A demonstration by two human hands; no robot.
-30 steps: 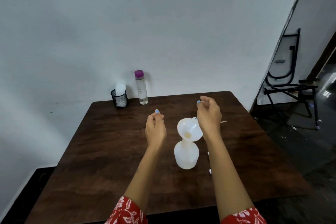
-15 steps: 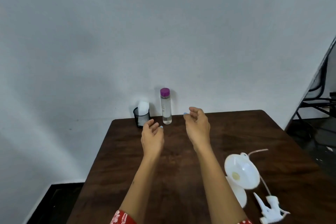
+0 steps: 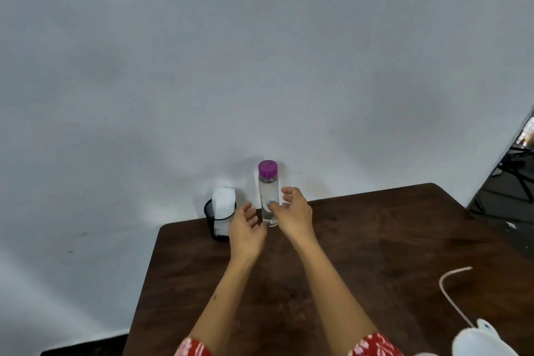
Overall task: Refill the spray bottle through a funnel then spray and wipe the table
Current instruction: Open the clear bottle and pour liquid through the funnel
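Note:
A clear water bottle point(image 3: 267, 185) with a purple cap stands upright at the table's far edge by the wall. My right hand point(image 3: 294, 212) is open right at the bottle, fingers curled around its lower half without a firm hold. My left hand point(image 3: 245, 230) is open just left of the bottle, palm turned toward it. The white funnel point(image 3: 479, 341) shows only partly at the bottom right corner. A thin white dip tube point(image 3: 450, 295) curves across the table beside it. The spray bottle itself is out of view.
A black mesh cup point(image 3: 218, 224) holding white tissue point(image 3: 223, 201) stands left of the bottle, close to my left hand. The dark wooden table point(image 3: 375, 240) meets a pale wall at the back. A black folding chair point(image 3: 517, 170) is at the far right.
Both hands have reached forward to the far edge, my right hand arriving at the water bottle. The view swung left and up, so the funnel slid to the bottom right corner.

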